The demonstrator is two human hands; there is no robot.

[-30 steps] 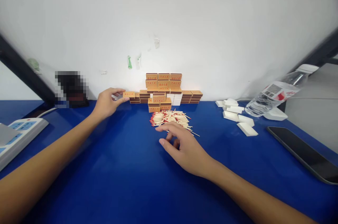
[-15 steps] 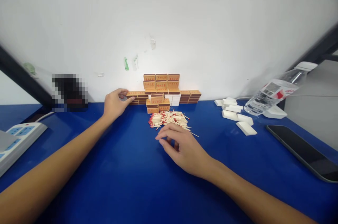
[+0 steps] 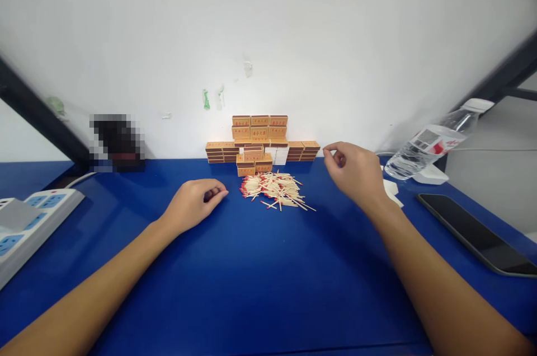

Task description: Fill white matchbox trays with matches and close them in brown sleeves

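Observation:
My left hand (image 3: 196,204) rests low over the blue table, left of a heap of red-tipped matchsticks (image 3: 277,188). Its fingers are curled, thumb close to the forefinger, and nothing shows in them. My right hand (image 3: 354,171) hovers just past the right end of the matchbox row, fingers bent and closed, with nothing visible in the grip. Stacked matchboxes (image 3: 260,132) rise in tiers against the wall, with low stacks on the left (image 3: 221,153) and right (image 3: 302,151). Smaller front matchboxes (image 3: 254,163) stand just behind the matchsticks, beside white blocks (image 3: 279,154).
White box pieces (image 3: 392,191) lie partly hidden behind my right wrist. A tilted water bottle (image 3: 432,143) leans at the right, with a dark phone (image 3: 476,233) in front of it. A power strip (image 3: 39,221) sits at the left; a pixelated dark object (image 3: 117,143) stands near the wall.
My left hand has left the left matchbox stack and drawn back toward me. My right hand has moved from over the matchsticks to the right end of the row. The view has shifted slightly.

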